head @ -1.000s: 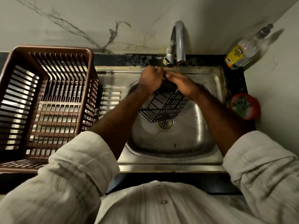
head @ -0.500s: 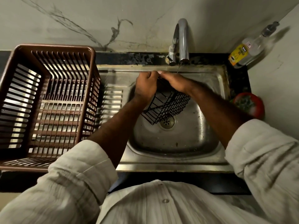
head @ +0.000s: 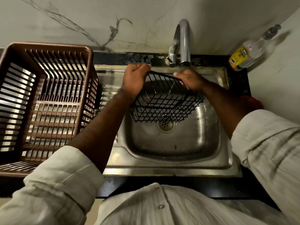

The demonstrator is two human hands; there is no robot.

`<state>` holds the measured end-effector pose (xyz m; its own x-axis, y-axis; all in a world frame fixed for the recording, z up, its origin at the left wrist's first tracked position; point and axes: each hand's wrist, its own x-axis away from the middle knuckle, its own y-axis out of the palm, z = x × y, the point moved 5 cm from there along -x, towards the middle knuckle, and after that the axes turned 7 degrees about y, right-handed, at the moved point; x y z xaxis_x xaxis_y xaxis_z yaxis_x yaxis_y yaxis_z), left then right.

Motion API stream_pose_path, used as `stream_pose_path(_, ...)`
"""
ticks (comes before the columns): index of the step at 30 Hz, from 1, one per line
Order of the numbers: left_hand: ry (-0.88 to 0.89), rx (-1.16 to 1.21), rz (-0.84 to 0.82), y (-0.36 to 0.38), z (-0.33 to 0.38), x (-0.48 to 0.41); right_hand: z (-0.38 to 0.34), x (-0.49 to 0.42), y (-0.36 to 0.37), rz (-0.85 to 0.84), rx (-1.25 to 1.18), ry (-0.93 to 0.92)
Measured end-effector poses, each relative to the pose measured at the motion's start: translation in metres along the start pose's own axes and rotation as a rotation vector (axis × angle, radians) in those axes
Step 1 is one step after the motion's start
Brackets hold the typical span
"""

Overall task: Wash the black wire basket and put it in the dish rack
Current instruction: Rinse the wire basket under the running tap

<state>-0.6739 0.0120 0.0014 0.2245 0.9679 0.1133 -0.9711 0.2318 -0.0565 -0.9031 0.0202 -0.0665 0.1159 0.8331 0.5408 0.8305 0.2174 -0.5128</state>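
Basket (head: 165,104) hangs over the sink (head: 162,169) in the middle of the frame, your left hand (head: 136,80) and right hand (head: 189,79) curled on its top rim, so turn it slowly under the tap (head: 184,43) to wet every wire.

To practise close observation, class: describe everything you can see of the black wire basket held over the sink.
The black wire basket is a rectangular, open-topped grid of thin wires that look like dark-coated metal, empty as far as shows. It hangs tilted above the steel sink, near its round drain. The left hand grips its far rim at one corner, the right hand the other, beneath the chrome tap.
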Motion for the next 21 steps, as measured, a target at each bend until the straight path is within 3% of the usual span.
stream_pose_path(8, 0.070, -0.003, -0.007, 0.027, 0.003, 0.006, -0.082, 0.029, 0.040, -0.072, 0.038, -0.190)
stream_pose_path(16, -0.029, 0.191, 0.168, -0.004, -0.005, 0.010, -0.032, 0.024, -0.010, 0.015, 0.191, -0.106)
stream_pose_path(21, -0.048, 0.112, 0.184, -0.017, -0.006, 0.010, -0.013, 0.026, -0.028, -0.017, 0.124, -0.170)
